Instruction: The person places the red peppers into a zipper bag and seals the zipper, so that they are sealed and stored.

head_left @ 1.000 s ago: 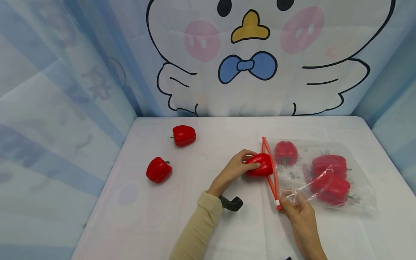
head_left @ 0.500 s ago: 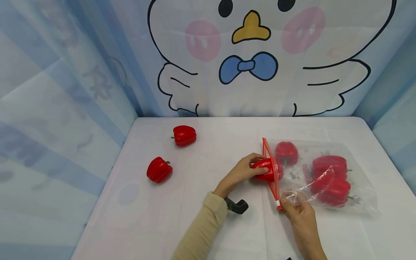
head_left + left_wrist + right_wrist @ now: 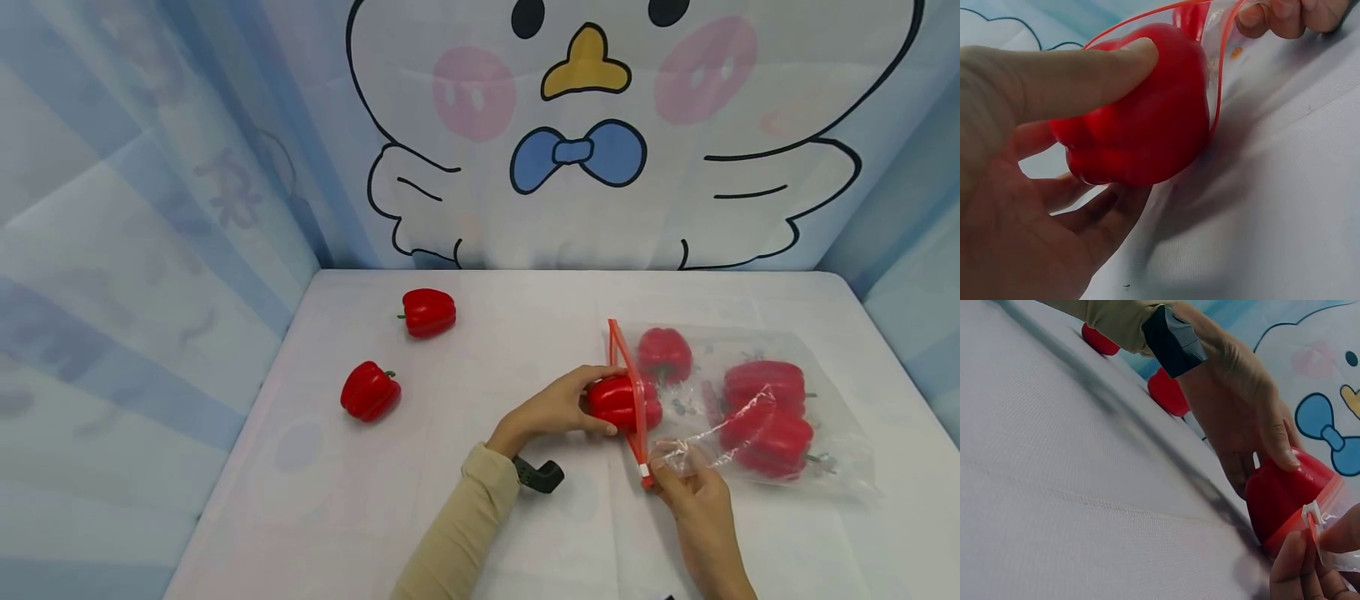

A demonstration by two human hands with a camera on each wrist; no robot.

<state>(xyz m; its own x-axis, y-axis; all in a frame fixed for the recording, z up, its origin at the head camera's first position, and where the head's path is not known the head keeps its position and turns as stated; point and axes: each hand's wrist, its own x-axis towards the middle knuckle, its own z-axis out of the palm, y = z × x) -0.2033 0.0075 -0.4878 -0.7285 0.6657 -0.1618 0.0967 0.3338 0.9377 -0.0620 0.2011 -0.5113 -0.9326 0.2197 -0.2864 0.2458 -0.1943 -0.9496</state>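
A red bell pepper lies partly inside the mouth of a clear zip bag, its right side behind the orange zip strip. My left hand holds this pepper from its left, and in the left wrist view the thumb lies on top with fingers below. At the bag mouth's near corner, my right hand pinches the edge beside the white zip slider. Inside the bag are more peppers: one near the mouth and two overlapping toward the closed end.
Two loose red bell peppers, one farther back and one nearer, rest on the left of the white table. A printed cloth backdrop stands behind the table, with patterned curtains at both sides.
The left hand has moved the pepper rightward, from outside the bag mouth to partly within it. Its fingers have shifted on the pepper. The right hand keeps its hold on the bag edge.
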